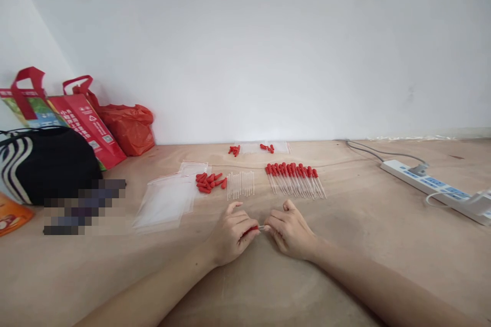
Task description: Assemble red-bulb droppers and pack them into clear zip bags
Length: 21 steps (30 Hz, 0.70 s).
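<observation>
Low in the middle, my left hand pinches a red rubber bulb between thumb and fingers. My right hand is closed on a thin clear tube, whose visible end meets the bulb between the two hands. Beyond my left hand lies a pile of loose red bulbs, with a row of clear tubes to its right. Farther right, several tubes topped with red bulbs lie side by side. Clear plastic bags overlap flat at the left.
Near the wall, small groups of red bulbs lie by a flat clear bag. A white power strip with cables lies at the right. Shopping bags, a red plastic bag and a black bag stand left on the wooden table.
</observation>
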Available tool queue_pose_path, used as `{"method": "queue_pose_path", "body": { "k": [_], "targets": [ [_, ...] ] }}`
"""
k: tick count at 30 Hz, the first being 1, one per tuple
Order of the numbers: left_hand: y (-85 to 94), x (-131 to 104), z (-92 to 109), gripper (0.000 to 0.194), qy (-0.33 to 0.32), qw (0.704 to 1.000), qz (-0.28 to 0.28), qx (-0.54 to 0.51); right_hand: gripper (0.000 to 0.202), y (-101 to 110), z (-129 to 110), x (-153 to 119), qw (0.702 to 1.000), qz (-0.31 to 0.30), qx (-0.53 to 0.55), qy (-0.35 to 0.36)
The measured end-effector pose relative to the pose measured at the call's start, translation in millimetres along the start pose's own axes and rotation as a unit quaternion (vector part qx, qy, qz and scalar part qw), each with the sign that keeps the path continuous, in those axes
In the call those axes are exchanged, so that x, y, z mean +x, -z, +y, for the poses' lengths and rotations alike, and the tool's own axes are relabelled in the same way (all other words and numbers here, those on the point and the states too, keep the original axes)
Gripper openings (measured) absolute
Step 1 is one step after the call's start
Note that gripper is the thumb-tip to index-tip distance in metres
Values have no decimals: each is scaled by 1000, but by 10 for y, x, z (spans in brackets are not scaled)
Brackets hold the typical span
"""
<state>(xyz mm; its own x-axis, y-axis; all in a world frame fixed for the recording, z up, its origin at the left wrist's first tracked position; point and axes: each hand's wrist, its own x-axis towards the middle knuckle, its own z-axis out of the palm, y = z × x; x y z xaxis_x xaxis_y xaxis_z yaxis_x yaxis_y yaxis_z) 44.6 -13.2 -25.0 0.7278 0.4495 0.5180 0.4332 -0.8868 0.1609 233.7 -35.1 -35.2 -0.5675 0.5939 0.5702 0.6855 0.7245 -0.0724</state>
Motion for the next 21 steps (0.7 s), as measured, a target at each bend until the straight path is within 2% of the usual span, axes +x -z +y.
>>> {"method": "queue_pose_path", "body": {
  "k": [9, 12, 14, 15, 18, 21],
  "targets": [
    [47, 4, -99, 12, 34, 998, 42, 15, 18, 104, 8, 29, 997, -51, -23, -44],
    [20, -28, -143, 26, 121, 984, 132, 18, 19, 90, 72, 10, 989, -45, -13, -141],
    [7, -47, -166, 23, 168, 973, 156, 1, 21, 73, 158, 34, 971, -21, 5, -238],
    [4, -54, -173, 18, 175, 975, 135, -11, 21, 62, 210, 64, 960, -11, 14, -280],
    [10, -56, -173, 9, 155, 987, 24, -46, 21, 5, 357, 237, 930, 12, 17, -367],
    [33, -43, -163, 8, 141, 988, -12, -57, 22, -92, 441, 492, 915, 26, -25, -402]
  ]
}}
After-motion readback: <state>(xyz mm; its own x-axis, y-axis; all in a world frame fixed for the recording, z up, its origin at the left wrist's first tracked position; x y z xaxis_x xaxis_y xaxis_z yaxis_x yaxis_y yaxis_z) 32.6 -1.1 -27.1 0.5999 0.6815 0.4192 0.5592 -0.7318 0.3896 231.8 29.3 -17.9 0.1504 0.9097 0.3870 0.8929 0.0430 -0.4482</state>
